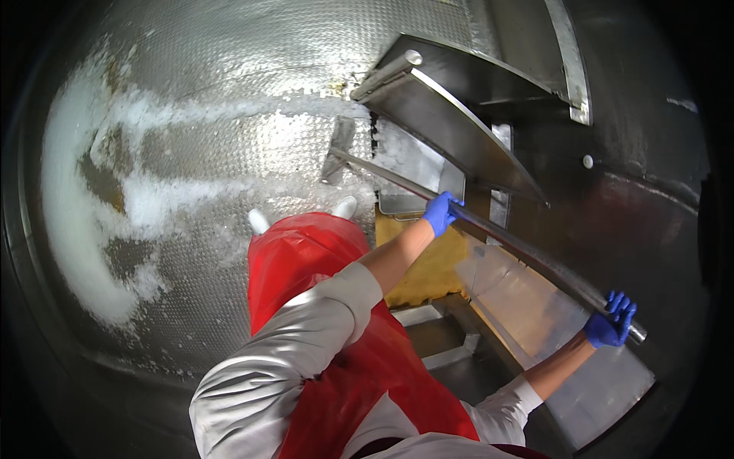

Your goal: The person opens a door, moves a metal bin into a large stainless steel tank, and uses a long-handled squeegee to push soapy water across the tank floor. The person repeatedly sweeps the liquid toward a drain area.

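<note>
Your left hand (440, 213) and right hand (612, 325) both grip the scraper (508, 240), its head just left of the tray (453, 174); the floor (199, 159) looks partly cleared, with white slush (67, 206) left thickest at left.

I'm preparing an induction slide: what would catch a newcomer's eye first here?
Probably the bright red apron, low in the middle, then the snow-like white material spread over the textured metal floor at left. Next come the blue-gloved left hand and right hand on a long-handled tool slanting from the centre to the right.
</note>
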{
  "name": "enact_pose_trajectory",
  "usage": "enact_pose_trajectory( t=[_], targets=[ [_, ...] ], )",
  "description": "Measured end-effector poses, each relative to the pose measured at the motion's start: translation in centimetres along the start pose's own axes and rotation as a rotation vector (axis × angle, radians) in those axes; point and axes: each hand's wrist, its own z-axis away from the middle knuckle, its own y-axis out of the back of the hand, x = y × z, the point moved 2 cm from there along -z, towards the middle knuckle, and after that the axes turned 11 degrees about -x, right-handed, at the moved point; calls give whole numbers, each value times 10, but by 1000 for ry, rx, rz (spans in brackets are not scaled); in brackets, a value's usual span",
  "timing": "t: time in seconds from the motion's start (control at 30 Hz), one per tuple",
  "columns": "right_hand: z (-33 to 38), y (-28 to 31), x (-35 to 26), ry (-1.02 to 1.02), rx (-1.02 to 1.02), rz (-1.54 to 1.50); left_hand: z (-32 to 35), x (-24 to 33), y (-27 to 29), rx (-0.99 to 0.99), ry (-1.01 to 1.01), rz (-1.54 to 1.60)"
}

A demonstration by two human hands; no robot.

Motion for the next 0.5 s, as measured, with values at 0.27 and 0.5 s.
enact_pose_trajectory(
  t=[0.27, 0.5],
  targets=[
    [144, -142, 188, -386, -37, -444, 193, 238, 195, 494, -382, -31],
    [272, -487, 337, -783, -259, -588, 473, 564, 421, 733, -740, -514]
  ],
)
